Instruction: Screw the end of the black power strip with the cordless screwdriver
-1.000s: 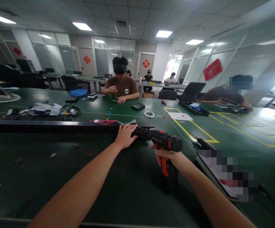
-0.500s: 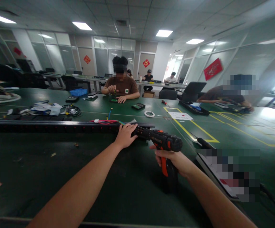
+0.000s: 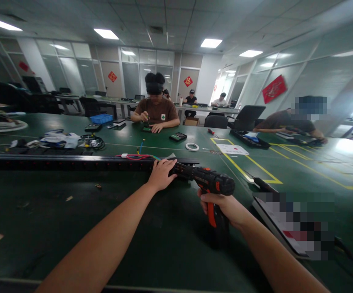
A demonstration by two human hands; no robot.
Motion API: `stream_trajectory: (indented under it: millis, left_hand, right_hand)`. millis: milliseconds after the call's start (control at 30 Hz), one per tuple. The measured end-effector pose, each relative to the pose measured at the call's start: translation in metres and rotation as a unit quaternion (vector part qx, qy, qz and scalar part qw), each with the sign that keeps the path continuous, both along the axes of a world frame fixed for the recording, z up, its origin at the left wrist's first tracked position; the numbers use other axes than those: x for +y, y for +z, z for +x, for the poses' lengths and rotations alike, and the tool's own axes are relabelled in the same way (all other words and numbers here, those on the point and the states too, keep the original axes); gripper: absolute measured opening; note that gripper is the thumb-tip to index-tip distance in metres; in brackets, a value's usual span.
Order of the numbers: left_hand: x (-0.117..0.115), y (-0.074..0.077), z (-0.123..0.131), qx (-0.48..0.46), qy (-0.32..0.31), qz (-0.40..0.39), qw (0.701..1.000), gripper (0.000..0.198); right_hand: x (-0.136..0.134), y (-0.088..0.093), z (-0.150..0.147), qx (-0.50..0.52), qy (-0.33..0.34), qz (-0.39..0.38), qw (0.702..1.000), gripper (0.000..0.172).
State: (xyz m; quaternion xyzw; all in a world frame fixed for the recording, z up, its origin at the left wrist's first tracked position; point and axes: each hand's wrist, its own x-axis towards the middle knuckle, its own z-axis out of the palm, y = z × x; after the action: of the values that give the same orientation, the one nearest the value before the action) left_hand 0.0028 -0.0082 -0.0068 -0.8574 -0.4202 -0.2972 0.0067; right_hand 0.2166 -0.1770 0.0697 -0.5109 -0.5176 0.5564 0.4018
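A long black bar [image 3: 72, 164] with a row of small red marks lies across the green table, running out of view at the left. My left hand [image 3: 163, 174] is closed over its right end, fingers across the top edge. Red wires with a white connector [image 3: 124, 156] stick up just behind that hand. In my right hand [image 3: 217, 203] is a black and orange cordless drill [image 3: 214, 181], held by its grip. Its nose points left at the bar's end, close to my left hand; the tip is hidden there.
A soldering iron [image 3: 264, 185] and a white-topped box [image 3: 278, 228] are at the right. Beyond the bar lie a white ring [image 3: 191, 147], a screwdriver [image 3: 212, 132], bundled cables [image 3: 92, 142] and a blue basket [image 3: 101, 118]. A co-worker [image 3: 155, 108] sits opposite.
The forefinger of my right hand, stretched forward before, is now drawn in near the drill's trigger. The drill, the bar and my left hand look almost unmoved.
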Motion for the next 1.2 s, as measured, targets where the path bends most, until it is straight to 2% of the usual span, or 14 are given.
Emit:
stream_trajectory:
  millis: [867, 1200]
  left_hand:
    - [-0.0013, 0.0001, -0.0018, -0.002, -0.004, 0.000, 1.000, 0.065]
    - [-0.0009, 0.0005, -0.0014, -0.002, -0.003, -0.004, 1.000, 0.064]
  right_hand:
    - [0.0027, -0.0042, 0.0017, -0.005, 0.017, 0.009, 1.000, 0.015]
    - [0.0014, -0.0002, 0.0004, -0.009, 0.018, -0.001, 1.000, 0.016]
